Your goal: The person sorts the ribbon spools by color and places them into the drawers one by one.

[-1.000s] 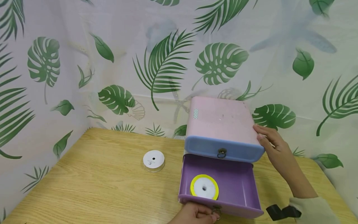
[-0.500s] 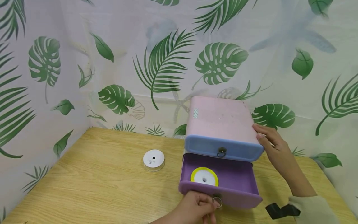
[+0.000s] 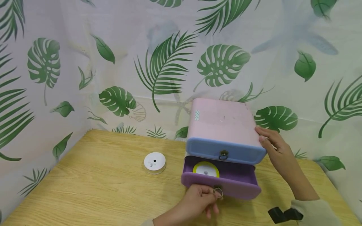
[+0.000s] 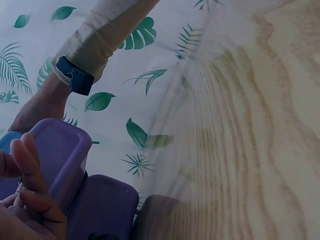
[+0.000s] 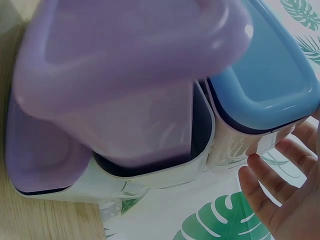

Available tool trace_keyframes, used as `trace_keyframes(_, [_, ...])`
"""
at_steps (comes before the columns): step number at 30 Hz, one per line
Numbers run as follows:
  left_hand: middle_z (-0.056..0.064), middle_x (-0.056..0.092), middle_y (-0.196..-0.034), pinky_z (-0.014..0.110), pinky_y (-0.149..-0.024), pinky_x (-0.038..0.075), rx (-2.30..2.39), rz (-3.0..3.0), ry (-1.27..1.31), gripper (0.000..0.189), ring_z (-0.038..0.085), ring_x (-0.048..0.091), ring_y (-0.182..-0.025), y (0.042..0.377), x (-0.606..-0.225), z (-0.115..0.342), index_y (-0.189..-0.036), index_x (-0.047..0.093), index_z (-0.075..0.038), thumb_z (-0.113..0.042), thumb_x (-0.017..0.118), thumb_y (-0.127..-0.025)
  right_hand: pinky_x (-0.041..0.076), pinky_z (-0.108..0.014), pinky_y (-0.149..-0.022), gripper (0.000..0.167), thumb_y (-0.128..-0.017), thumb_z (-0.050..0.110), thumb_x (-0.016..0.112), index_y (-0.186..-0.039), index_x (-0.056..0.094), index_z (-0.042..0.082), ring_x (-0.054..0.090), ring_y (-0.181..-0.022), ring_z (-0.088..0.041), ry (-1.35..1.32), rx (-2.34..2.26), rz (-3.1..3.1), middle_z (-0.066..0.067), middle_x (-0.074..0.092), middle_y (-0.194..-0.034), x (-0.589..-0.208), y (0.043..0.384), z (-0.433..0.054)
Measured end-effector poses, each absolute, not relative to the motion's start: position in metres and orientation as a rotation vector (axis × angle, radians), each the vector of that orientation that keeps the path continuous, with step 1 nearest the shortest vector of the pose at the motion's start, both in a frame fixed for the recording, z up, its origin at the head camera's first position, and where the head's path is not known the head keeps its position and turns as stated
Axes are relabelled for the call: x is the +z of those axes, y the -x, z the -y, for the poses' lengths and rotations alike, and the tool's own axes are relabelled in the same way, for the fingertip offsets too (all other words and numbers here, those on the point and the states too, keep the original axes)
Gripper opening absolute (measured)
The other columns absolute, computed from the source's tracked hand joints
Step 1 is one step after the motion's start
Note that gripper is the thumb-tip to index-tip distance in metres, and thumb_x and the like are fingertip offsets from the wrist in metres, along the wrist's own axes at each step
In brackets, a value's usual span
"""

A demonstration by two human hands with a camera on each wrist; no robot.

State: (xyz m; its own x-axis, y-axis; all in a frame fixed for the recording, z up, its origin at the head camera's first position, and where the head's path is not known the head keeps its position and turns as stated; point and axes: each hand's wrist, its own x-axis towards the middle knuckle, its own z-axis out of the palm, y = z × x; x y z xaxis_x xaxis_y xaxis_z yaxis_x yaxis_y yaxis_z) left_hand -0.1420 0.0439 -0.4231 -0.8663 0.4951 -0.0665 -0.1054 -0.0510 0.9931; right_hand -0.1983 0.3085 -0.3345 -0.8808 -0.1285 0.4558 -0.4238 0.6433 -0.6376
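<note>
A small drawer cabinet point(image 3: 220, 119) with a pink top stands toward the right of the head view. Its blue top drawer point(image 3: 240, 154) is closed, while the purple drawer point(image 3: 237, 187) beneath it sticks partly out. My left hand point(image 3: 196, 201) pinches the ring pull point(image 3: 218, 192) on the purple front. Inside that drawer lies a white spool with a yellow rim point(image 3: 205, 169), its near part hidden by the drawer front. Against the cabinet's right side rests my right hand point(image 3: 278, 153), fingers extended. The right wrist view shows its fingers point(image 5: 272, 175) alongside the upper casing.
On the wooden table point(image 3: 113, 182), left of the cabinet, lies a white ribbon spool point(image 3: 155, 161). Another purple drawer point(image 5: 45, 145) sits closed at the bottom of the cabinet. A leaf-printed cloth point(image 3: 118, 62) rises behind and at the sides.
The purple drawer has slid inward toward the cabinet, the left hand moving with it and the yellow-rimmed spool going farther under the blue drawer. The right hand has stayed at the cabinet's side.
</note>
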Motion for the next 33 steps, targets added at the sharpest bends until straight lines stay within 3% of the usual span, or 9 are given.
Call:
trace_keyframes(12, [0.038, 0.064, -0.077, 0.019, -0.045, 0.042, 2.007, -1.825, -0.367, 0.022, 0.006, 0.049, -0.040, 0.160, -0.421, -0.052, -0.099, 0.068, 0.010, -0.009, 0.059, -0.092, 0.026, 0.001, -0.090, 0.041, -0.103, 0.019, 0.045, -0.143, 0.047, 0.012, 0.030, -0.124, 0.020, -0.435, 1.096, 2.488, 0.033, 0.038, -0.135, -0.335, 0.199, -0.310])
trace_keyframes(20, [0.027, 0.068, -0.071, 0.020, -0.047, 0.042, 1.996, -1.863, -0.334, 0.021, 0.006, 0.050, -0.041, 0.171, -0.420, -0.056, -0.095, 0.069, 0.006, -0.013, 0.061, -0.092, 0.027, 0.001, -0.090, 0.040, -0.103, 0.019, 0.045, -0.143, 0.048, 0.011, 0.030, -0.124, 0.019, -0.444, 1.111, 2.487, 0.032, 0.038, -0.135, -0.335, 0.199, -0.310])
trace_keyframes(33, [0.023, 0.069, -0.074, 0.020, -0.052, 0.044, 1.944, -1.870, -0.416, 0.020, 0.007, 0.052, -0.045, 0.186, -0.419, -0.053, -0.101, 0.071, 0.002, -0.012, 0.058, -0.094, 0.027, 0.002, -0.091, 0.040, -0.103, 0.017, 0.045, -0.142, 0.048, 0.009, 0.030, -0.124, 0.019, -0.454, 1.123, 2.468, 0.033, 0.039, -0.135, -0.336, 0.198, -0.309])
